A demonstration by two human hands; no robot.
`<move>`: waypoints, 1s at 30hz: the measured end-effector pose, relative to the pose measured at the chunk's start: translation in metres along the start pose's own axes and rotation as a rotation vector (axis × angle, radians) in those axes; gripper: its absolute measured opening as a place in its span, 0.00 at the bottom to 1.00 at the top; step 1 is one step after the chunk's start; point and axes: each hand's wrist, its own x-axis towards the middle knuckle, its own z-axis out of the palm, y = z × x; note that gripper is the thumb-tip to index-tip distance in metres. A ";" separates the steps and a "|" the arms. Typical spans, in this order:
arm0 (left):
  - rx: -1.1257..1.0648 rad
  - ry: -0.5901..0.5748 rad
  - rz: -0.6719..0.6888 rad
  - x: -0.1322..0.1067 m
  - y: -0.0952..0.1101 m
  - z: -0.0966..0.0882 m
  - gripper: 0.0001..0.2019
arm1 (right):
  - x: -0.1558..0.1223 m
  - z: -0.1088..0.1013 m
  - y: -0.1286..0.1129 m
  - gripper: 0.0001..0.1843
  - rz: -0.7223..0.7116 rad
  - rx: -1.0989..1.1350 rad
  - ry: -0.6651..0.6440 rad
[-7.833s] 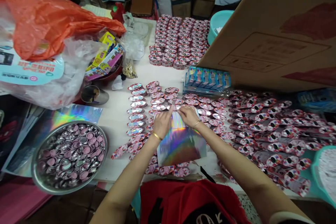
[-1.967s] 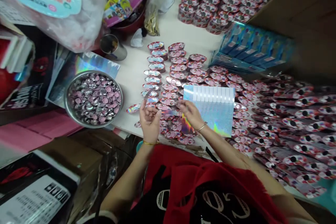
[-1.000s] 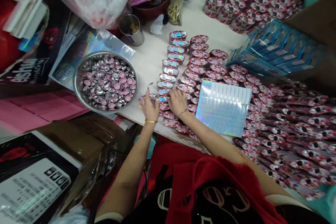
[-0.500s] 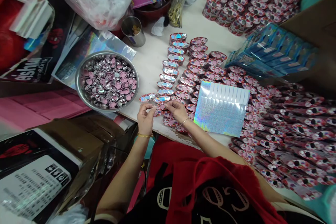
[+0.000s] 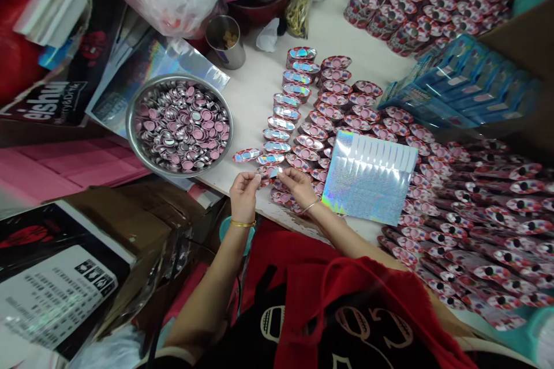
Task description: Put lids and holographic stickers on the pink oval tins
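Left hand (image 5: 243, 196) and right hand (image 5: 298, 184), fingertips tight on one shiny sticker (image 5: 270, 172), near one holographic sheet (image 5: 370, 177), one steel bowl (image 5: 128, 127).

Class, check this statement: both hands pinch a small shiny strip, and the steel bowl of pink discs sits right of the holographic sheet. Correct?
No. The head view shows the steel bowl left of the holographic sheet; the left hand and right hand do pinch the strip.
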 end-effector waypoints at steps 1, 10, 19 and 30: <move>0.011 0.008 -0.001 0.003 -0.005 0.000 0.12 | 0.000 0.000 0.002 0.23 -0.032 -0.027 0.023; 0.524 0.143 0.300 0.025 -0.035 -0.001 0.08 | 0.008 -0.004 0.018 0.09 -0.340 -0.733 0.222; 0.949 0.211 0.349 0.027 -0.045 0.002 0.05 | 0.013 0.001 0.024 0.11 -0.379 -1.273 0.185; 0.995 0.234 0.415 0.036 -0.048 -0.012 0.19 | 0.016 0.011 0.014 0.12 -0.214 -1.166 0.203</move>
